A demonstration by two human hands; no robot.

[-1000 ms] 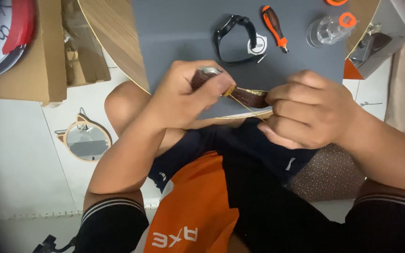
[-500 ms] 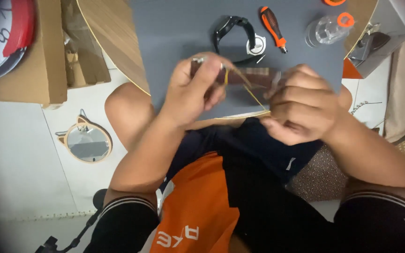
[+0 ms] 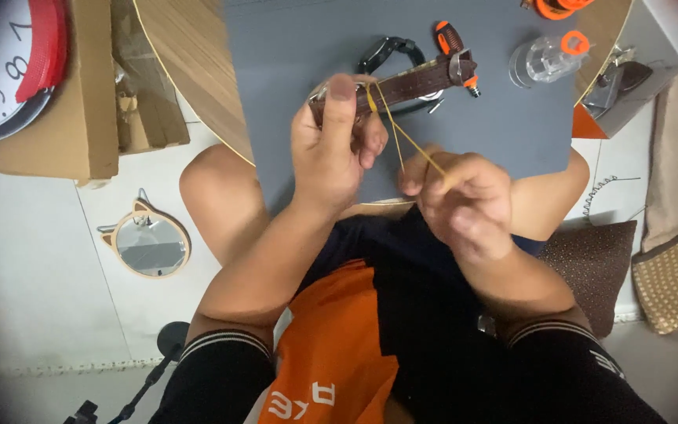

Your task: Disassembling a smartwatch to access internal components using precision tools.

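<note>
My left hand [image 3: 331, 149] grips a wristwatch with a brown leather strap [image 3: 417, 78], holding it level over the grey mat [image 3: 276, 78]; the thumb presses on the case end. A yellow rubber band [image 3: 402, 133] is looped around the strap beside the thumb and runs down, stretched taut, to my right hand [image 3: 464, 200]. My right hand pinches the band's other end between its fingertips, nearer my body, above my lap.
Behind the strap lie a black watch [image 3: 386, 51], an orange-handled screwdriver [image 3: 449, 35] and a clear plastic bottle with an orange cap [image 3: 547, 55]. A cardboard box [image 3: 80, 102] with a wall clock [image 3: 1, 71] stands left; a cat-ear mirror [image 3: 151, 245] lies on the floor.
My left hand has lifted the watch up and away from me over the mat. My right hand has drawn back toward my body, stretching the rubber band longer between them.
</note>
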